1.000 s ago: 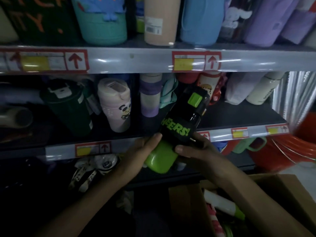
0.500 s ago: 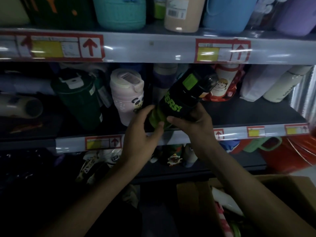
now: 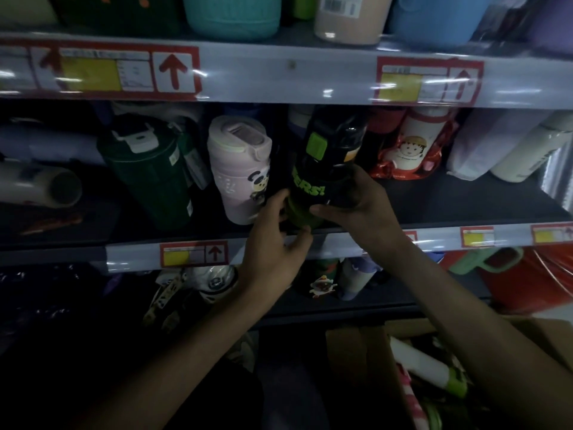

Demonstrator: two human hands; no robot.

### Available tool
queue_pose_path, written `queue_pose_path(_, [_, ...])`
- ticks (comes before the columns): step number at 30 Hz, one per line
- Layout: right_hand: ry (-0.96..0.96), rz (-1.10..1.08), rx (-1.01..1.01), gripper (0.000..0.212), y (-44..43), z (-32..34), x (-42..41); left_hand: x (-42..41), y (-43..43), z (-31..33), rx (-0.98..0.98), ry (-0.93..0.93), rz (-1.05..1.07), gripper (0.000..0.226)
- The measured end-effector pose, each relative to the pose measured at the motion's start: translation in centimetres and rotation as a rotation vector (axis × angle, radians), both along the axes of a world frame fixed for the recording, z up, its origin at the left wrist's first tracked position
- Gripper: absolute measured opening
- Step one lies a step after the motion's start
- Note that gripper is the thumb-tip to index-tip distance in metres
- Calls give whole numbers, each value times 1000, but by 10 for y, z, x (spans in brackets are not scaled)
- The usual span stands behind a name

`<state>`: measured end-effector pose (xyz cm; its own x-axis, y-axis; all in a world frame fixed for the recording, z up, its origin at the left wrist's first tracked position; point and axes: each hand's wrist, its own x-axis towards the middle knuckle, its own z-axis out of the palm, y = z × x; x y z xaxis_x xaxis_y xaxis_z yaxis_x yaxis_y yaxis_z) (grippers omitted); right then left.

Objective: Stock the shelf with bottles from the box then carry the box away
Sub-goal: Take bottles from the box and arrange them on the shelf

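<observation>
Two bare forearms reach up and forward from the lower edge, converging toward the middle. The left hand (image 3: 273, 246) cups the base of a dark bottle (image 3: 328, 156) — thumb raised along its side, fingers curled underneath. The right hand (image 3: 362, 209) grips the bottle's lower body, thumb across the front, fingers wrapped round the far side.

I see the left hand (image 3: 273, 243) and right hand (image 3: 362, 209) gripping the black bottle (image 3: 328, 162) low down at the shelf (image 3: 465, 206) front edge, beside the pink panda bottle (image 3: 238, 169). The box (image 3: 350, 361) sits lower right, with bottles (image 3: 424, 364) inside.
</observation>
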<state>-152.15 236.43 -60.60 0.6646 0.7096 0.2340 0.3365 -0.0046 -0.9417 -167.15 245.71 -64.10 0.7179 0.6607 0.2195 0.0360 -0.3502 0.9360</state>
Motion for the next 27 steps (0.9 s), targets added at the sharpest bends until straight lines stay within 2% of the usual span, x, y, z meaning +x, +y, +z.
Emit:
queue_pose_path(9, [9,-23,21,75,8,-6,-3,4,0,-2,-83,-28,49,70])
queue_pose_path(18, [-25,-85,-28,59,9,-16,3,4,3,-5,-65,-16,40,66])
queue_pose_path(20, [-35,-93,-49,63,8,-18,4,3,3,-3,-65,-11,30,66])
queue_pose_path(24, [-33,-105,-102,84,-3,-17,1,-2,2,-2,-1,6,36,65])
queue_pose_path(27, [-132,-91,-161,92,-16,-12,-2,-8,-1,-1,89,12,44,61])
